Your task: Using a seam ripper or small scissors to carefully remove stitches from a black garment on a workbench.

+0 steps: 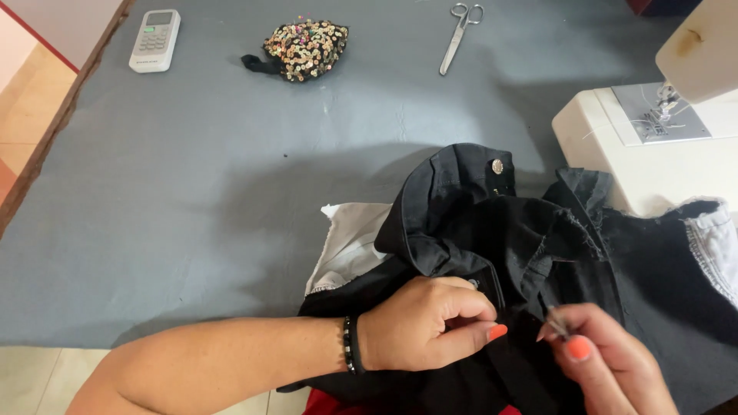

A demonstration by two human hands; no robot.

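Crumpled black denim garment point(492, 230) with silver metal button point(497, 166), heaped at table's near edge; pinched by left hand point(419, 323); thin metal tool point(556, 323) pinched in right hand point(607, 365).

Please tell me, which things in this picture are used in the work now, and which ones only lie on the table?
In use:
- black garment, pinched by the left hand
- small thin metal tool, in the right hand

Only lying about:
- scissors
- sequined cloth piece
- remote control
- sewing machine, beside the garment, untouched

Scissors point(460, 34), remote point(154, 40) — sequinned pouch point(305, 49), sewing machine point(653, 146)
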